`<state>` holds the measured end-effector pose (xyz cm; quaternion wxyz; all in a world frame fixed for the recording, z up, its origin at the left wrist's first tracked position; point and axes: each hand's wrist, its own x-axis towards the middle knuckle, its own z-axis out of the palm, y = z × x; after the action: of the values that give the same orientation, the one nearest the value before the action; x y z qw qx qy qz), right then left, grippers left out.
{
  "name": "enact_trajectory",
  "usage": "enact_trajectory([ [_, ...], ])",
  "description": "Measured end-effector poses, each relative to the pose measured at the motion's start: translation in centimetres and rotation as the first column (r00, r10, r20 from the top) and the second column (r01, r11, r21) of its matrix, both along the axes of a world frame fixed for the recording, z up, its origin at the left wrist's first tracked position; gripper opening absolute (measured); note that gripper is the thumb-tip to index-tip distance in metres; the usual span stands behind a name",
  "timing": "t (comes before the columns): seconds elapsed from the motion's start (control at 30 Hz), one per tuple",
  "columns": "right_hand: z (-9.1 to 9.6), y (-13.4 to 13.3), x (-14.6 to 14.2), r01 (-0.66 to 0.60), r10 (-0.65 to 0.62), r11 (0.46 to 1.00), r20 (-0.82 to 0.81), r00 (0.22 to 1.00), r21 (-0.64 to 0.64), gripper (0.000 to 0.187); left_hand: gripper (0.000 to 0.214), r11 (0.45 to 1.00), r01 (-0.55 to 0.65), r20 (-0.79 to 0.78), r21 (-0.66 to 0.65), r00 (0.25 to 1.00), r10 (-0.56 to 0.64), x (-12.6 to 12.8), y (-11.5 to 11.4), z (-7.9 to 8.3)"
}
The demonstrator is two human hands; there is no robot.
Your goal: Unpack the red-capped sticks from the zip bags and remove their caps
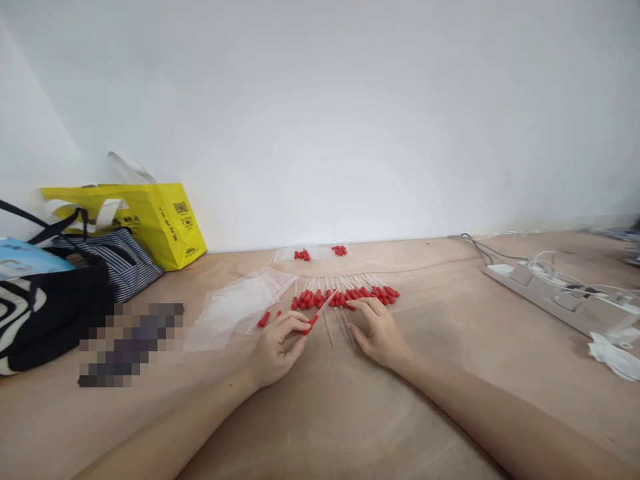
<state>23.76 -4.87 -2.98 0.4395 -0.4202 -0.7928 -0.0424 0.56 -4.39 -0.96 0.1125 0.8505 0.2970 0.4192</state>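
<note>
My left hand (279,348) pinches a glass dropper (314,321) by its red rubber bulb, the clear tube slanting up to the right. Just right of it, my right hand (381,335) lies low over the table, thumb and fingers apart, beside a few loose glass tubes (345,328). Its fingertips are close to a row of red-bulbed droppers (360,293), whose tubes point toward the wall; whether they touch is unclear. A loose red bulb (264,319) rests left of my left hand, by a stack of clear plastic bags (225,310).
Two small clusters of red-bulbed droppers (302,255) lie on clear plastic by the wall. Left are a yellow bag (170,227), a striped pouch (125,263), a black bag (75,313) and a blurred-out object (133,347). A white power strip (540,297) with cables and crumpled tissue (615,357) sit right.
</note>
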Motion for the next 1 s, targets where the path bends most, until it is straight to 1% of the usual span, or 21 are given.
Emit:
enact_trajectory([
  [0.1, 0.1, -0.1, 0.0, -0.033, 0.033, 0.999, 0.057, 0.998, -0.005, 0.041, 0.011, 0.995, 0.06, -0.03, -0.082, 0.998, -0.063, -0.1, -0.3, -0.1],
  [0.23, 0.2, -0.2, -0.1, -0.069, 0.066, 0.997, 0.138, 0.988, 0.022, 0.036, 0.014, 0.983, 0.132, -0.052, -0.124, 0.989, -0.139, 0.2, -0.2, 0.2],
  [0.43, 0.4, -0.2, -0.4, -0.112, 0.084, 0.986, 0.212, 0.974, 0.125, 0.019, 0.019, 0.984, 0.158, -0.064, -0.087, 0.984, -0.164, 0.5, 0.1, 0.0],
  [0.63, 0.3, 0.0, -0.5, -0.133, 0.094, 0.976, 0.221, 0.971, 0.17, 0.017, 0.022, 0.985, 0.167, -0.081, -0.033, 0.982, -0.169, 0.7, -0.1, 0.1],
  [0.73, 0.1, 0.1, -0.4, -0.129, 0.087, 0.97, 0.204, 0.975, 0.206, 0.018, 0.028, 0.989, 0.146, -0.14, -0.008, 0.979, -0.146, 0.9, -0.3, 0.4],
  [0.8, 0.0, 0.2, -0.4, -0.119, 0.077, 0.969, 0.191, 0.978, 0.218, 0.018, 0.031, 0.994, 0.103, -0.179, 0.029, 0.979, -0.096, 1.2, -0.4, 0.3],
  [0.9, 0.0, 0.2, -0.3, -0.109, 0.069, 0.97, 0.185, 0.98, 0.218, 0.016, 0.027, 0.993, 0.04, -0.201, 0.109, 0.979, -0.018, 1.7, -0.1, -0.1],
  [1.0, 0.1, 0.1, -0.3, -0.102, 0.06, 0.97, 0.186, 0.981, 0.222, 0.016, 0.023, 0.984, 0.029, -0.207, 0.176, 0.978, 0.009, 2.3, 0.4, -0.8],
])
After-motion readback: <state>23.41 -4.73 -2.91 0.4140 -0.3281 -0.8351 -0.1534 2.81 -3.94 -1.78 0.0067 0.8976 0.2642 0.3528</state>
